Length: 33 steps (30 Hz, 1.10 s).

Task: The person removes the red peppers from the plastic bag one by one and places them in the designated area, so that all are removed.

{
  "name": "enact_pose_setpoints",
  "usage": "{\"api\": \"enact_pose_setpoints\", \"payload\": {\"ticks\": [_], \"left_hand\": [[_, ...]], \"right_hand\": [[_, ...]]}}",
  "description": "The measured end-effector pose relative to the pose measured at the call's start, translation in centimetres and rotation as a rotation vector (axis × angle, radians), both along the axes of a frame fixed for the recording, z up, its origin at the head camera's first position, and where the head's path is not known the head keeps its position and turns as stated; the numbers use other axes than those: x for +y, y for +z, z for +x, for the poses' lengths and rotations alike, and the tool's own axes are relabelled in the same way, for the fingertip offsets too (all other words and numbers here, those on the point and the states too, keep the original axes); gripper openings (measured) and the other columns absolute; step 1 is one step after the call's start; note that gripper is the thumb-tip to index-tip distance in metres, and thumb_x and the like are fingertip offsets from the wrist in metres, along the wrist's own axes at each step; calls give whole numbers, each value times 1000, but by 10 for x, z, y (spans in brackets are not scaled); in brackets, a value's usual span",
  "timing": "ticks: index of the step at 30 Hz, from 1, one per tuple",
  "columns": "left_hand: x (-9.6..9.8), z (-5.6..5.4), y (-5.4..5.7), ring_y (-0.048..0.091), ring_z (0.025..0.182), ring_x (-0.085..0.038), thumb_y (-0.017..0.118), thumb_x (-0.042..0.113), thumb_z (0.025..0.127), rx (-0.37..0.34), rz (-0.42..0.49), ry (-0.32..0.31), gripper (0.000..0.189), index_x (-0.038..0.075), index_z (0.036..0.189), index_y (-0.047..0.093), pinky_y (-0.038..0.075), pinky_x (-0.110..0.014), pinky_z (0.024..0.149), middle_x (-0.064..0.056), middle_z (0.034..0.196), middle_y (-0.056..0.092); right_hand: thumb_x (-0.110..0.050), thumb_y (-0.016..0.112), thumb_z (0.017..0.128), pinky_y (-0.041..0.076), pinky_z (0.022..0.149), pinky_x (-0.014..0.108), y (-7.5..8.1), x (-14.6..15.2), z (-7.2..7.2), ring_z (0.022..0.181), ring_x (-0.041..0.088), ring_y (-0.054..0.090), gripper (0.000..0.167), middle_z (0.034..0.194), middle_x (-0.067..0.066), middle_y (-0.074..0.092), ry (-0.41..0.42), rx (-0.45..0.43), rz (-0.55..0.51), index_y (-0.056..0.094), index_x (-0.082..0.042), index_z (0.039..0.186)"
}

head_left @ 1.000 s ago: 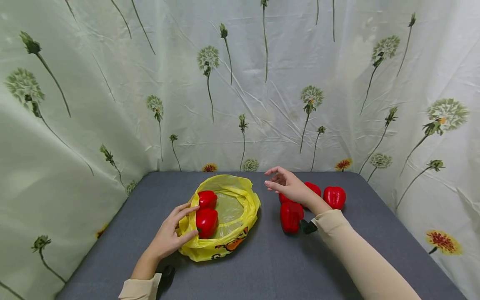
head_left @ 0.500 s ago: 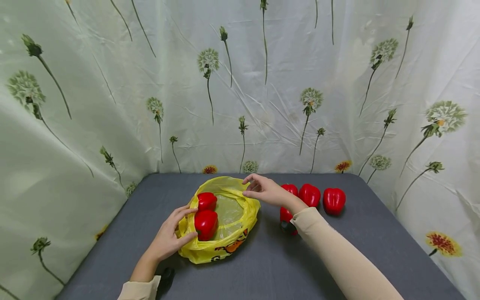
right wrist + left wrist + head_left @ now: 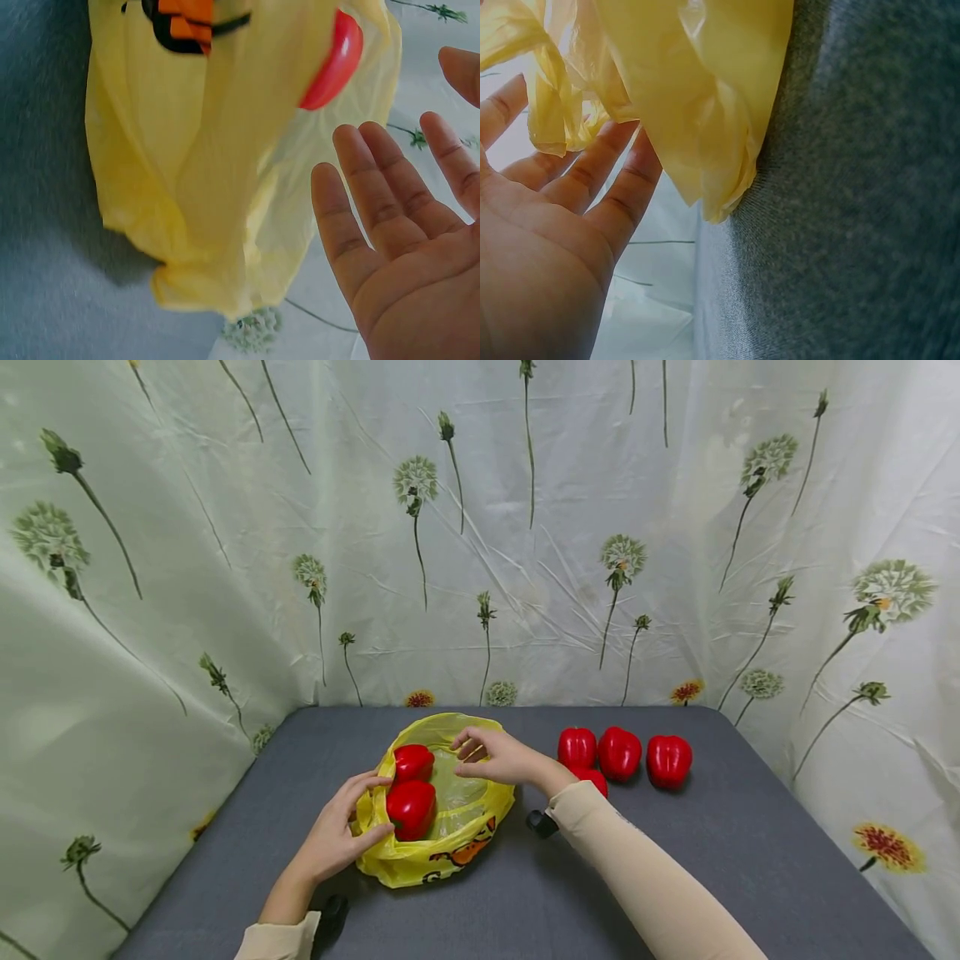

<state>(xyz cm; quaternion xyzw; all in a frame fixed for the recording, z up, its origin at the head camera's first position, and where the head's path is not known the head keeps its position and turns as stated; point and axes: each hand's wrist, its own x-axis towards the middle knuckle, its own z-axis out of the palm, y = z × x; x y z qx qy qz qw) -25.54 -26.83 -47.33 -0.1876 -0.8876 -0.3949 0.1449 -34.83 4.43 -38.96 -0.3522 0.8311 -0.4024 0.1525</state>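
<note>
A yellow plastic bag (image 3: 420, 865) stands with its mouth spread wide, an orange and black print on its front. Inside, at its left, lie two red bell peppers, a nearer pepper (image 3: 411, 811) and a farther pepper (image 3: 413, 763). My left hand (image 3: 334, 833) is at the bag's left rim, thumb and fingertips against the plastic; in the left wrist view its fingers reach out fairly straight along the bag (image 3: 697, 97). Over the right part of the mouth hovers my right hand (image 3: 501, 758), fingers loosely bent and holding nothing. The right wrist view shows its bare palm (image 3: 420, 285) beside the bag.
On the right of the grey table (image 3: 720, 860) several more red bell peppers are grouped, among them a back pepper (image 3: 577, 747), a middle one (image 3: 619, 753) and a right one (image 3: 669, 762). A curtain with dandelion prints (image 3: 480, 527) hangs behind and at both sides.
My right hand has moved left from above the grouped peppers to over the bag's mouth. My left hand stays at the bag's left rim, nearly still.
</note>
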Motion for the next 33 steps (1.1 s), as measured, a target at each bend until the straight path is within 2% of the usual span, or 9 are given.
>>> {"api": "enact_pose_setpoints", "payload": {"ticks": [8,15,20,27,33], "left_hand": [[1,2,3,55,137,-47,83,29,90,-24,20,8,57,11,141,65,56,-57,91,-20,154,56],[-1,5,0,55,137,-47,83,27,91,-34,39,6,53,11,138,65,57,-56,90,-21,152,56],[-2,5,1,55,137,-47,83,27,91,-37,42,9,53,13,138,64,58,-56,90,-21,153,55],[-1,3,1,55,138,-48,82,28,91,-52,50,-1,53,13,139,63,59,-62,90,-21,154,55],[-2,1,2,54,139,-49,82,29,92,-56,53,-6,53,13,139,63,58,-67,91,-20,155,54]], "right_hand": [[-21,74,102,55,111,48,-12,-20,2,134,40,65,43,143,20,65,12,7,6,61,-6,140],[-14,74,101,49,116,55,-21,-35,6,137,46,61,38,144,26,63,44,5,1,63,1,135],[-15,76,100,48,117,57,-26,-44,8,140,44,59,42,145,19,64,59,5,9,63,-1,138],[-21,80,97,51,115,51,-33,-50,12,139,36,61,44,144,8,67,36,60,86,67,-11,139],[-22,81,97,52,115,47,-35,-55,13,136,32,64,45,143,6,69,42,72,113,68,-12,139]]}}
